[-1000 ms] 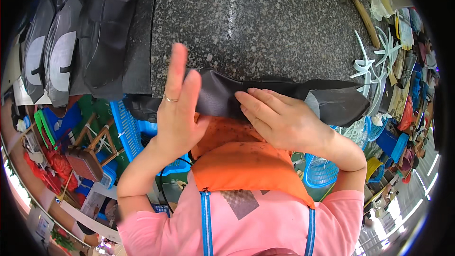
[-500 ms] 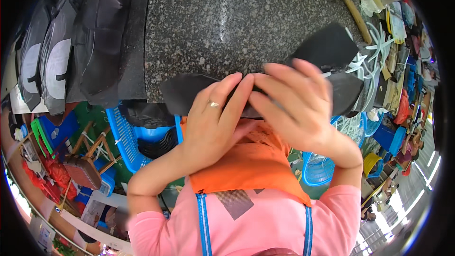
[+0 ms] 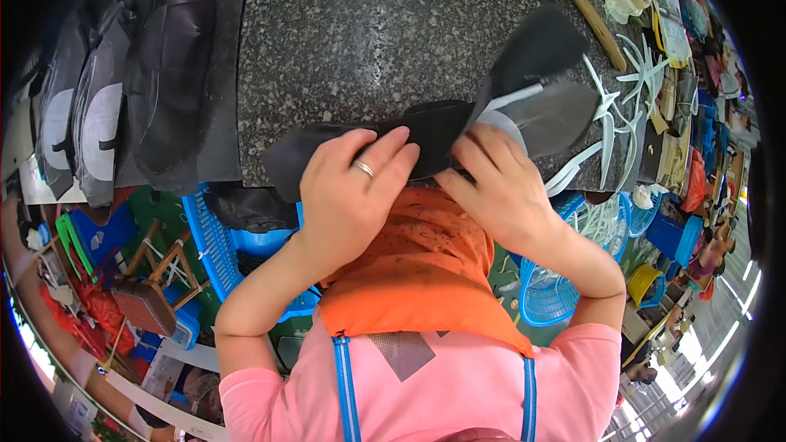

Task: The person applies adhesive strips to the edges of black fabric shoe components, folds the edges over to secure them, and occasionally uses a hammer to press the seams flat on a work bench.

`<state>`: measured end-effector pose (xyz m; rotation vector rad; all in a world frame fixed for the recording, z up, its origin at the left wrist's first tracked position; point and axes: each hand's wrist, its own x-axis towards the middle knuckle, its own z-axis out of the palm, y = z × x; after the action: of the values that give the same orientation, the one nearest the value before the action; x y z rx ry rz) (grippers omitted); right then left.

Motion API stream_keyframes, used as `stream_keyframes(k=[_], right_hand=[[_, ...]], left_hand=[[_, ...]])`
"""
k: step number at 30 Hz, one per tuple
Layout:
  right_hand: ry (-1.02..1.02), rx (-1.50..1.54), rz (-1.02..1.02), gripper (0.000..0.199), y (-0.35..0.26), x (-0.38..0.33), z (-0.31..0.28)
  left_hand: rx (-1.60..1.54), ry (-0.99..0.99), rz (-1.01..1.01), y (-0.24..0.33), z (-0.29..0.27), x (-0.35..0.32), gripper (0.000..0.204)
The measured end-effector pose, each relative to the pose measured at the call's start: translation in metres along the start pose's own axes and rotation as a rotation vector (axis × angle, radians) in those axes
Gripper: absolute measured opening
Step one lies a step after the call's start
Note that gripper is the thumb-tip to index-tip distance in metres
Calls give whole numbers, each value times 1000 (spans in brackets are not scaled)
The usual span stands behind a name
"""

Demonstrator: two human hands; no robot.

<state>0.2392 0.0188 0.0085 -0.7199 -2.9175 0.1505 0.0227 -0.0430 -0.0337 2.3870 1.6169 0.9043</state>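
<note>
Head view: a black piece [image 3: 434, 127] is laid along the near edge of the stone tabletop [image 3: 344, 49], at the centre of the frame, with its left end just beyond the left hand [image 3: 348, 196] and a flap raised to the upper right of the right hand [image 3: 508, 188]. The left fingers are bent over its left part, the thumb hidden; the right fingers are curled against it near the flap's base. Whether it is pinched by either hand cannot be told. Left of centre, below the tabletop, dark material [image 3: 246, 206] is held in a blue basket [image 3: 199, 225]. Right of centre, pale strips [image 3: 596, 225] are seen in blue basketware [image 3: 550, 309], and farther right a yellow tub [image 3: 644, 288] is seen, its contents too small to tell.
</note>
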Motion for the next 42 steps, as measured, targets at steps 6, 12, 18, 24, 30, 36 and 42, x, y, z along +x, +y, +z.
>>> stream_keyframes(k=[6,12,18,24,30,36,42], right_hand=[[1,-123,2,38,34,8,-24],[-61,-32,11,38,39,6,-21],[-128,95,102,36,61,-4,-31],[-49,460,298,36,89,-12,-27],[187,433,575,27,74,-9,-5],[268,442,615,22,71,-22,6],[229,220,542,22,68,-20,3]], left_hand=[[24,-126,-70,19,-12,9,54],[-234,-51,-133,21,22,48,37],[-47,-187,-159,39,19,64,34],[-107,-147,51,30,22,62,29],[284,-344,321,43,24,73,32],[92,-411,280,40,29,90,25],[31,-520,344,33,34,108,28]])
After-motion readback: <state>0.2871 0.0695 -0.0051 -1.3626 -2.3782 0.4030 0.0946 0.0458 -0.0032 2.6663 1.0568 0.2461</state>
